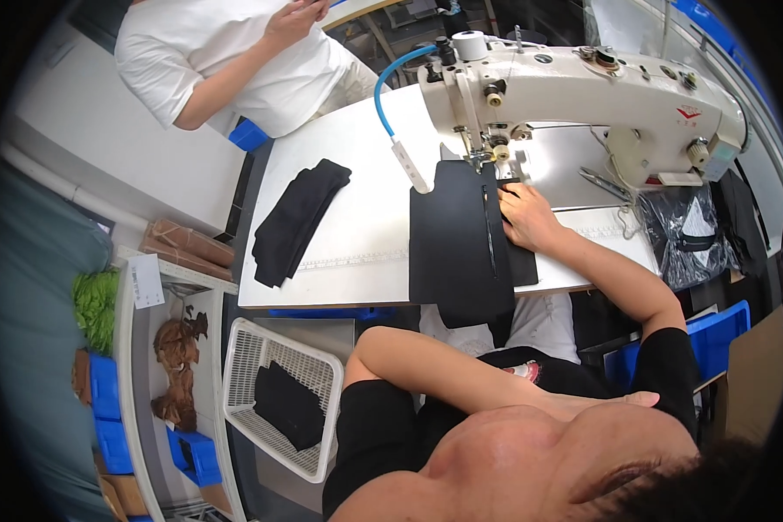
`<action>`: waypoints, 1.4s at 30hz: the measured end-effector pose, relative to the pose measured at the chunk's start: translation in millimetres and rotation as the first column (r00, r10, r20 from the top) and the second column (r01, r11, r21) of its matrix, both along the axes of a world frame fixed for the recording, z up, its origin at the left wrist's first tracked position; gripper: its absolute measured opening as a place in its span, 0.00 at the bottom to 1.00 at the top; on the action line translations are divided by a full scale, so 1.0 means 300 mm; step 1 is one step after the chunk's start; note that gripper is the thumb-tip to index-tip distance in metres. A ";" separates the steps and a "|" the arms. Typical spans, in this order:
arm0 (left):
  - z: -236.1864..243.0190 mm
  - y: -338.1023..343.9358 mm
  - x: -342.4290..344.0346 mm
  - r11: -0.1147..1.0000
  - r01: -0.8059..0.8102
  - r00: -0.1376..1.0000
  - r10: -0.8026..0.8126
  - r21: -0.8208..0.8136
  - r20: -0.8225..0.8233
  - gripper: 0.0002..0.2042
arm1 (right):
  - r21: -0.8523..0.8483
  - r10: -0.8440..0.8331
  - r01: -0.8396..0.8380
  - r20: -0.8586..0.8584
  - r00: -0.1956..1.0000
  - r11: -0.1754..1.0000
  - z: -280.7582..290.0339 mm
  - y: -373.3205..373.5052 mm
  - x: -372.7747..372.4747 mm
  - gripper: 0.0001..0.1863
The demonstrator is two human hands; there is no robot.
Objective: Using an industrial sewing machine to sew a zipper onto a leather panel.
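A black fabric panel lies on the white sewing table, its far end under the needle area of a sewing machine. A narrow slit runs along its right side, and its near end hangs over the table's front edge. My right hand rests on the panel's right edge close to the presser foot, fingers apart and pressed down on the cloth. My left arm crosses in front of my body. Only a bit of my left hand shows by my right upper arm; its other fingers are hidden.
Folded black cloth lies left on the table. Thread snips and a plastic-wrapped packet are at right. A white basket holding black pieces stands below left. Another person in a white shirt stands across the table.
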State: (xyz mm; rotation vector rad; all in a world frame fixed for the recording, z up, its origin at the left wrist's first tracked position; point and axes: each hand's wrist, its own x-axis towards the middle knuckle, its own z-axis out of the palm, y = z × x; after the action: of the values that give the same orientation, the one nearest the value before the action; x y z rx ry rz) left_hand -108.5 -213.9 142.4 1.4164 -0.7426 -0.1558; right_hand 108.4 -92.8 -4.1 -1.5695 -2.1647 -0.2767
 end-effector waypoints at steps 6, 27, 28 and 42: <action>0.020 -0.061 0.097 0.996 0.000 0.980 -0.018 0.092 0.199 0.12 | 0.079 -0.003 0.001 0.025 1.000 0.997 -0.009 0.004 0.001 0.19; -0.019 -0.194 0.151 0.869 -0.459 0.657 0.191 0.185 0.729 0.11 | 0.125 -0.009 0.005 0.031 0.999 0.992 -0.022 0.013 -0.002 0.17; -0.014 -0.194 0.150 0.889 -0.412 0.699 0.168 0.199 0.695 0.12 | 0.126 -0.008 0.004 0.031 0.999 0.992 -0.020 0.012 -0.001 0.17; -0.005 -0.145 0.178 0.941 -0.282 0.771 0.106 0.188 0.627 0.13 | 0.110 0.001 -0.004 0.030 1.000 0.994 -0.021 0.020 -0.005 0.15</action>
State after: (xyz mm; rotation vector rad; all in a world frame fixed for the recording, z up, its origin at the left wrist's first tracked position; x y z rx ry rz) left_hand -55.1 -257.4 140.8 1.8290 -1.1257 0.4084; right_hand 106.9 -86.7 -10.4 -1.5107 -2.1356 -0.4136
